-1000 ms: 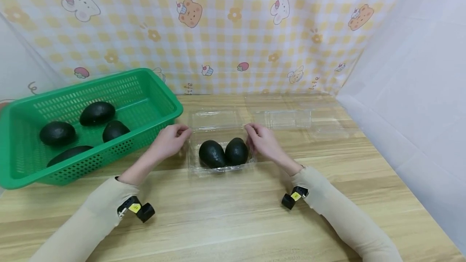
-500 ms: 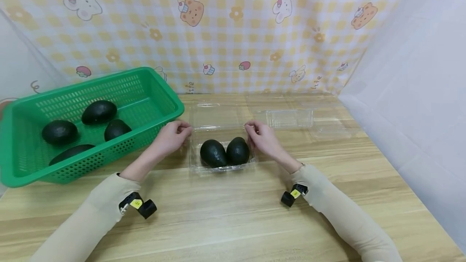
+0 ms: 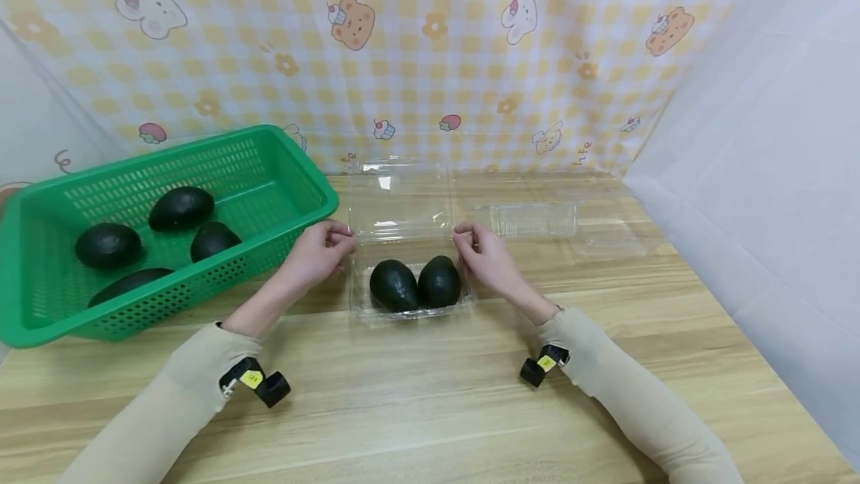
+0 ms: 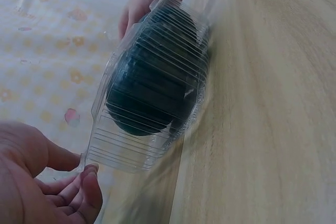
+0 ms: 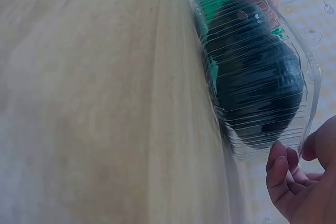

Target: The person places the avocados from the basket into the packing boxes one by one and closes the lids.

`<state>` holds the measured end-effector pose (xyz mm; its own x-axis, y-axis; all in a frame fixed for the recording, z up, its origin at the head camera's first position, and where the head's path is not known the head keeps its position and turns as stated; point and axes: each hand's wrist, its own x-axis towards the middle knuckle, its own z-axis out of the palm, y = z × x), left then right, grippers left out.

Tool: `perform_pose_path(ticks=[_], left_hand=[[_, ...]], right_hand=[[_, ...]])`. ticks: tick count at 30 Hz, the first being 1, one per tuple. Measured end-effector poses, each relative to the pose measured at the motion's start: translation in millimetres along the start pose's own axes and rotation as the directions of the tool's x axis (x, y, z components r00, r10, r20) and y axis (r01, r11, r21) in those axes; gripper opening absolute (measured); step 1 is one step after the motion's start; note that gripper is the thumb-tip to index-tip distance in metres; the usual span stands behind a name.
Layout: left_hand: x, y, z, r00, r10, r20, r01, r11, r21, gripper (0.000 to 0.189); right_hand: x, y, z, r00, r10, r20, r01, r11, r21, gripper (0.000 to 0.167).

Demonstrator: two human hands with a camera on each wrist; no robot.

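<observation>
A clear plastic clamshell container stands on the table with two dark green avocados side by side in its base. Its lid is raised at the back, tilted up behind the base. My left hand pinches the rim at the back left corner near the hinge; the left wrist view shows thumb and fingertip on the plastic edge. At the back right corner my right hand pinches the rim between thumb and fingers. Through the ribbed side wall the fruit shows in the right wrist view.
To the left, a green plastic basket holds several more avocados. More clear plastic containers lie at the back right. A checked yellow curtain hangs along the back edge of the wooden table.
The lid's far edge has risen, so the lid stands steeper behind the base. Both hands stay at the back corners; the avocados have kept their places.
</observation>
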<state>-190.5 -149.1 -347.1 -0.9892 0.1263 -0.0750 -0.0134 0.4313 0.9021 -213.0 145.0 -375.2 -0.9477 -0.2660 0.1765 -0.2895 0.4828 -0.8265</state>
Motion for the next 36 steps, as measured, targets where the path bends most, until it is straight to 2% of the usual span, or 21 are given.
perform_pose_path(ticks=[17, 26, 36], left_hand=[[-1.3, -7.4, 0.1, 1.0, 0.011, 0.01, -0.01, 0.998, -0.059, 0.023], [-4.5, -7.2, 0.3, 1.0, 0.025, 0.014, -0.023, 0.991, -0.132, 0.022], [-6.7, -6.0, -0.5, 0.999, 0.018, 0.038, -0.011, 0.986, -0.169, 0.021]], right_hand=[[-4.4, 0.5, 1.6, 1.0, -0.024, -0.018, 0.025, 0.996, 0.09, 0.028], [-6.5, 0.7, 0.8, 0.999, -0.033, -0.019, 0.035, 0.993, 0.11, 0.021], [-8.7, 3.1, -1.5, 0.998, -0.066, 0.0, 0.065, 0.992, 0.109, 0.018]])
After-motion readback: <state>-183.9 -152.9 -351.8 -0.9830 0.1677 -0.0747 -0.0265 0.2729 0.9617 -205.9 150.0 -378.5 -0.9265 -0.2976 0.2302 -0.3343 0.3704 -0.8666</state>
